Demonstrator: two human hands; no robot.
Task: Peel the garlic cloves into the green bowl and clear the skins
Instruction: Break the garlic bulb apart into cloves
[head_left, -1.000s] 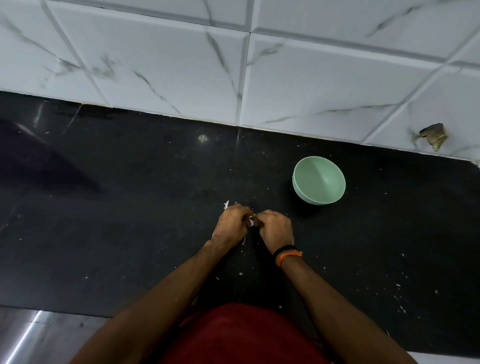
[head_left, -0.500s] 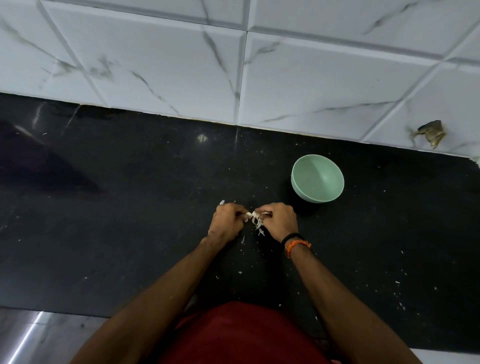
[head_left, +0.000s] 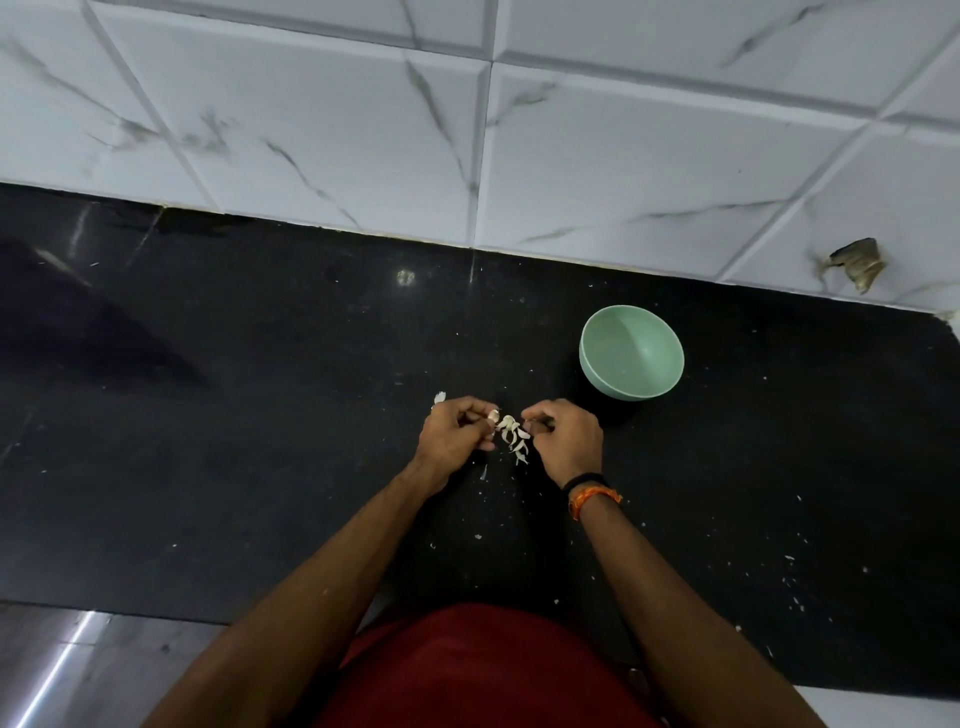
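My left hand (head_left: 452, 435) and my right hand (head_left: 566, 441) are close together above the black counter (head_left: 260, 441). Between their fingertips hang garlic cloves (head_left: 511, 434) with loose white skin. The left hand pinches the left end of the garlic and the right hand pinches the right end. A green bowl (head_left: 631, 352) stands on the counter just beyond my right hand; its inside looks bare. A scrap of white skin (head_left: 439, 398) lies behind my left hand.
Small white skin flecks (head_left: 789, 577) are scattered over the counter, mostly at the right. A white marbled tile wall (head_left: 467, 130) rises behind the counter, with a chipped hole (head_left: 857, 262) at the right. The counter's front edge runs near my red-clothed body.
My hands have drawn slightly apart, and the garlic with its hanging skin now shows between them; a second ago they were pressed together and hid it.
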